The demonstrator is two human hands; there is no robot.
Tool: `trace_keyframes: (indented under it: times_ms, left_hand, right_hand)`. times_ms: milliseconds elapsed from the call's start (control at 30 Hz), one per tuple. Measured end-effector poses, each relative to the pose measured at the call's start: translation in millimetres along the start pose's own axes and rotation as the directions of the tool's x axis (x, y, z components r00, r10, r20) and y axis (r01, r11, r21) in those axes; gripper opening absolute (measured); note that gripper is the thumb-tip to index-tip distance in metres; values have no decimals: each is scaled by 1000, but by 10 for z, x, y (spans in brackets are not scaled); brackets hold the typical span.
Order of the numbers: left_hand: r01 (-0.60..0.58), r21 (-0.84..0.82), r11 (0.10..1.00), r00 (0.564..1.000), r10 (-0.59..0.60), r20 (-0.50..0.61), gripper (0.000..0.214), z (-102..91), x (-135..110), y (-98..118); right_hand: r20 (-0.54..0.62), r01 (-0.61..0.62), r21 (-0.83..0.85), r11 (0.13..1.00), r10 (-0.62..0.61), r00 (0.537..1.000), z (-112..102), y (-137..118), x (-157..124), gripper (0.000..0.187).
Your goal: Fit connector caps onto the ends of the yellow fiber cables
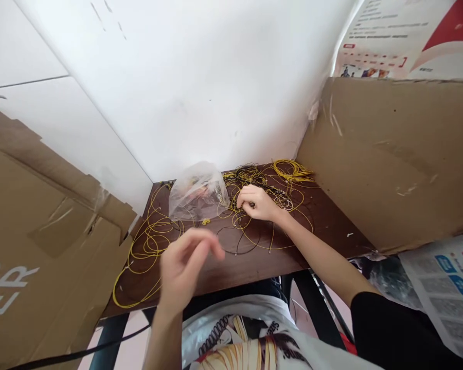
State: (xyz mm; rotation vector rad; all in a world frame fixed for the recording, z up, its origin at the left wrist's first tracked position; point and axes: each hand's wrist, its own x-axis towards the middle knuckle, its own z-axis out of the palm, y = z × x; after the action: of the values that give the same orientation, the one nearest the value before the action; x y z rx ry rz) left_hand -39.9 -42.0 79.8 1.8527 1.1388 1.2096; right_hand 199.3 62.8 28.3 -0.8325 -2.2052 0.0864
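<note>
My left hand (189,264) is raised over the front of the dark brown table (231,275). Its fingers are loosely curled, thumb and forefinger apart, slightly blurred, with nothing visible in them. Farther back, my right hand (257,202) is closed at a tangled heap of thin black cables (250,173) and yellow cables (231,177). A bit of dark cable shows between its fingers; the fingertips are partly hidden. Small light-coloured ends show on several cables. Just left of my right hand stands a clear plastic bag (196,192) with reddish contents. A small yellow bundle (206,222) lies before it.
Loose yellow cable loops (150,239) spread over the table's left side. A coiled yellow cable bundle (291,169) lies at the back right. Cardboard walls flank the table, one at left (54,221) and one at right (401,154). A white wall (216,92) rises behind.
</note>
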Motion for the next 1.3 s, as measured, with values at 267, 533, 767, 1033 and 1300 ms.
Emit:
trace_keyframes:
  times_ms: [267,533,767,1033,1300]
  left_hand:
    - [-89,343,935,969,2,246,22,460,606,-593]
    - [-63,421,905,985,-11,171,32,612,663,-768]
    - [-228,423,877,970,164,181,30,642,589,-915]
    - [-384,427,819,921,306,242,25,683,542,-896]
    - [-410,382,828,909,333,253,23,680,529,-887]
  right_hand:
    - [360,34,-175,984,31,932,257,-157,-1,14]
    - [437,-93,-232,968,189,879,125,-67,29,12]
    - [188,-335,175,926,303,934,-242,136,18,18]
    - [-211,-649,59,759,645,735,-744,630,-299,23]
    - [41,-755,-145,640,766,641,-689,888,-498,19]
